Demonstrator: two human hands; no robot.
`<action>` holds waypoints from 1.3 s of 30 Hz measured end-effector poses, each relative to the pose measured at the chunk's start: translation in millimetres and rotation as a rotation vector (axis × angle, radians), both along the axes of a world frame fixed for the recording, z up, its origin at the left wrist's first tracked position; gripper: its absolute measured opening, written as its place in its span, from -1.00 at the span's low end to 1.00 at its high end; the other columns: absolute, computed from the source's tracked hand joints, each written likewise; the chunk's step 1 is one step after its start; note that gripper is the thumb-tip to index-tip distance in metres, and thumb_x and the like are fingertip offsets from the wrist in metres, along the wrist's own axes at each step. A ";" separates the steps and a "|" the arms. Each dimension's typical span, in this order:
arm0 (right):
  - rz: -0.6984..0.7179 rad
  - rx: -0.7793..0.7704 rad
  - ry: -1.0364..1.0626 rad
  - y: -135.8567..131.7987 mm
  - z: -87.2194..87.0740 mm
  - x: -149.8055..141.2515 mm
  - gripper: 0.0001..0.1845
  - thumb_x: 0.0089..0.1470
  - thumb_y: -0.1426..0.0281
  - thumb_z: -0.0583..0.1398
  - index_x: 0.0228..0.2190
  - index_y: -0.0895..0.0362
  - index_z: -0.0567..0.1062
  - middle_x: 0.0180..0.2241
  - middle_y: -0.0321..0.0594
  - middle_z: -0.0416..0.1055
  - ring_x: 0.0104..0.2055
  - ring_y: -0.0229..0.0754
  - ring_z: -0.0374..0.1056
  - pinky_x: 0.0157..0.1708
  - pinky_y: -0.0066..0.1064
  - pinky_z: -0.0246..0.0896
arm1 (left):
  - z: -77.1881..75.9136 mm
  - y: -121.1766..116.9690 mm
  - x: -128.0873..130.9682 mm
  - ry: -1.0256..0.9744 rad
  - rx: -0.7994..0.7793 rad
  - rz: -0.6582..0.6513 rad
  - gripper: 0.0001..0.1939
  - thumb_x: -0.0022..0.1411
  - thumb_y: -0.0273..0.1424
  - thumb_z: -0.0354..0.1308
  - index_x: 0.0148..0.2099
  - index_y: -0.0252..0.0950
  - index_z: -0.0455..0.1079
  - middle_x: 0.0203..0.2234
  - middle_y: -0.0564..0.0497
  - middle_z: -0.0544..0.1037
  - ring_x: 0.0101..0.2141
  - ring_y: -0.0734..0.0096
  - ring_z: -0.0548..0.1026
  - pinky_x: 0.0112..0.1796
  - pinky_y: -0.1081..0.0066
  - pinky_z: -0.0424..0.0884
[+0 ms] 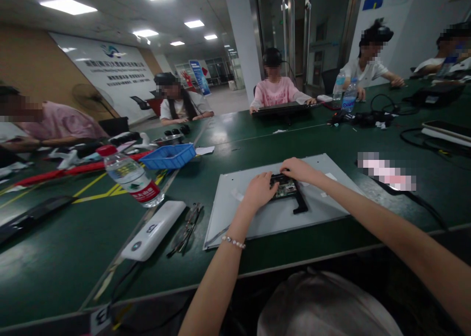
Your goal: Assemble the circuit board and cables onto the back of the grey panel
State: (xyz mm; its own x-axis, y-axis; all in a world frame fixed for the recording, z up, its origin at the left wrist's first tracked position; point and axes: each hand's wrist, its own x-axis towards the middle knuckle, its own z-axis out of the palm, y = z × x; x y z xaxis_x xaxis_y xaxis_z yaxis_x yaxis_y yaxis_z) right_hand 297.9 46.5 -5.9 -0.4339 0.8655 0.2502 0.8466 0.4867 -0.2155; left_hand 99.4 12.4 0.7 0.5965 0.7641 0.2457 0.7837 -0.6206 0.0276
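Note:
A light grey flat panel (243,218) lies on the table before me. On its middle rests a black plastic frame (301,203) with a green circuit board (286,189) inside it; one arm of the frame sticks out toward me. My left hand (260,191) grips the frame's left side, thumb over the board's edge and fingers along the far left. At the far edge, my right hand (296,170) is closed with bent fingers on the frame's top. What lies under its fingertips is too small to make out.
Left of the panel are folded glasses (187,230), a white power bank (154,230), a water bottle (133,179) and a blue tray (170,156). A phone (386,173) with a cable lies right. Several people sit around the green table (206,179), one holding a dark panel (285,109).

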 end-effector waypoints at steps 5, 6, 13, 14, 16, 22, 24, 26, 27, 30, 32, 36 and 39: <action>-0.072 0.013 0.011 -10.3 15.6 2.6 -0.75 0.11 0.45 0.10 -0.27 0.11 0.58 -0.22 -0.16 0.52 -0.15 -0.15 0.39 -0.17 -0.44 0.20 | 0.2 -0.6 0.6 0.001 -0.011 0.011 -0.54 0.33 -0.20 -0.11 0.15 -0.38 0.19 -0.04 -0.19 0.44 -0.04 0.17 0.41 -0.03 0.30 0.27; -0.091 0.036 0.027 -13.9 18.1 6.0 -0.74 0.13 0.45 0.09 -0.26 0.11 0.58 -0.19 -0.15 0.51 -0.13 -0.14 0.39 -0.15 -0.43 0.19 | 0.5 -0.8 0.7 0.002 -0.016 0.013 -0.54 0.33 -0.20 -0.11 0.15 -0.38 0.19 -0.04 -0.19 0.44 -0.04 0.17 0.41 -0.03 0.31 0.27; -0.174 -0.010 -0.016 -37.9 5.2 42.5 -0.71 0.13 0.47 0.06 -0.25 0.16 0.57 -0.17 -0.06 0.50 -0.11 -0.06 0.39 -0.11 -0.34 0.21 | 2.0 -1.9 1.1 0.001 -0.027 0.034 -0.53 0.33 -0.19 -0.11 0.16 -0.36 0.19 -0.02 -0.19 0.43 -0.01 0.16 0.39 -0.04 0.31 0.28; -0.156 -0.039 -0.010 -39.2 1.4 46.6 -0.71 0.13 0.46 0.06 -0.23 0.16 0.57 -0.17 -0.05 0.49 -0.10 -0.06 0.38 -0.09 -0.33 0.21 | 2.3 -2.1 1.2 0.001 -0.029 0.035 -0.53 0.33 -0.19 -0.11 0.16 -0.36 0.19 -0.01 -0.19 0.43 -0.01 0.16 0.39 -0.04 0.31 0.28; -0.125 -0.061 0.031 -40.7 -4.3 52.7 -0.70 0.14 0.42 0.06 -0.18 0.17 0.55 -0.13 -0.06 0.48 -0.07 -0.07 0.37 -0.04 -0.32 0.19 | 3.2 -2.6 1.5 0.004 -0.033 0.039 -0.53 0.34 -0.19 -0.12 0.17 -0.35 0.18 -0.01 -0.19 0.43 -0.01 0.15 0.39 -0.03 0.30 0.28; -0.153 -0.026 0.137 -47.1 -2.9 63.8 -0.69 0.14 0.33 0.10 -0.14 0.14 0.52 -0.10 -0.08 0.47 -0.04 -0.06 0.35 -0.01 -0.27 0.19 | 5.5 -5.1 1.2 -0.002 -0.028 0.052 -0.52 0.33 -0.19 -0.09 0.20 -0.32 0.14 0.04 -0.18 0.38 0.02 0.16 0.37 0.01 0.28 0.25; -0.121 -0.007 0.135 -48.9 -1.2 66.5 -0.70 0.13 0.32 0.11 -0.14 0.14 0.52 -0.10 -0.08 0.47 -0.04 -0.05 0.35 -0.02 -0.26 0.19 | 7.2 -5.9 0.7 -0.010 -0.010 0.043 -0.50 0.32 -0.18 -0.08 0.21 -0.33 0.13 0.07 -0.20 0.35 0.04 0.15 0.35 0.02 0.26 0.24; -0.094 0.005 0.115 -48.7 -1.1 67.5 -0.71 0.12 0.32 0.13 -0.15 0.13 0.53 -0.11 -0.09 0.48 -0.05 -0.04 0.36 -0.03 -0.26 0.19 | 10.5 -6.6 0.1 -0.017 0.005 0.026 -0.52 0.34 -0.18 -0.11 0.20 -0.33 0.15 0.10 -0.20 0.33 0.06 0.14 0.32 0.04 0.24 0.21; -0.091 0.007 0.099 -47.8 -1.7 66.9 -0.71 0.12 0.32 0.13 -0.16 0.14 0.53 -0.12 -0.09 0.48 -0.05 -0.04 0.36 -0.04 -0.26 0.19 | 12.6 -6.9 -0.1 -0.018 0.005 0.008 -0.53 0.35 -0.18 -0.13 0.19 -0.32 0.16 0.11 -0.18 0.32 0.08 0.15 0.30 0.06 0.23 0.20; -0.114 0.006 0.039 -42.9 -4.6 60.9 -0.71 0.11 0.32 0.14 -0.16 0.15 0.53 -0.13 -0.08 0.48 -0.07 -0.05 0.36 -0.06 -0.30 0.19 | 19.4 -7.8 -0.7 -0.024 -0.013 -0.085 -0.56 0.38 -0.19 -0.19 0.18 -0.28 0.19 0.13 -0.12 0.30 0.11 0.22 0.26 0.09 0.24 0.16; -0.138 0.008 -0.002 -39.8 -6.0 55.0 -0.73 0.12 0.34 0.14 -0.19 0.16 0.55 -0.16 -0.07 0.50 -0.09 -0.06 0.38 -0.09 -0.33 0.19 | 22.6 -8.3 -1.3 -0.027 -0.022 -0.159 -0.54 0.37 -0.16 -0.18 0.19 -0.28 0.18 0.13 -0.11 0.29 0.12 0.25 0.24 0.10 0.26 0.15; -0.170 0.040 -0.039 -37.6 -6.9 48.6 -0.74 0.17 0.37 0.09 -0.25 0.15 0.57 -0.21 -0.08 0.52 -0.13 -0.07 0.39 -0.12 -0.34 0.19 | 22.2 -8.0 -3.4 0.025 -0.030 -0.245 -0.43 0.28 -0.03 -0.06 0.18 -0.30 0.18 0.09 -0.15 0.33 0.10 0.19 0.27 0.10 0.23 0.15; -0.189 0.064 -0.003 -37.6 -6.4 49.7 -0.73 0.18 0.38 0.08 -0.24 0.15 0.57 -0.21 -0.11 0.52 -0.13 -0.08 0.39 -0.13 -0.35 0.19 | 18.4 -6.6 -4.8 0.074 -0.036 -0.236 -0.34 0.21 0.04 -0.01 0.18 -0.32 0.19 0.06 -0.19 0.36 0.08 0.11 0.28 0.08 0.18 0.16</action>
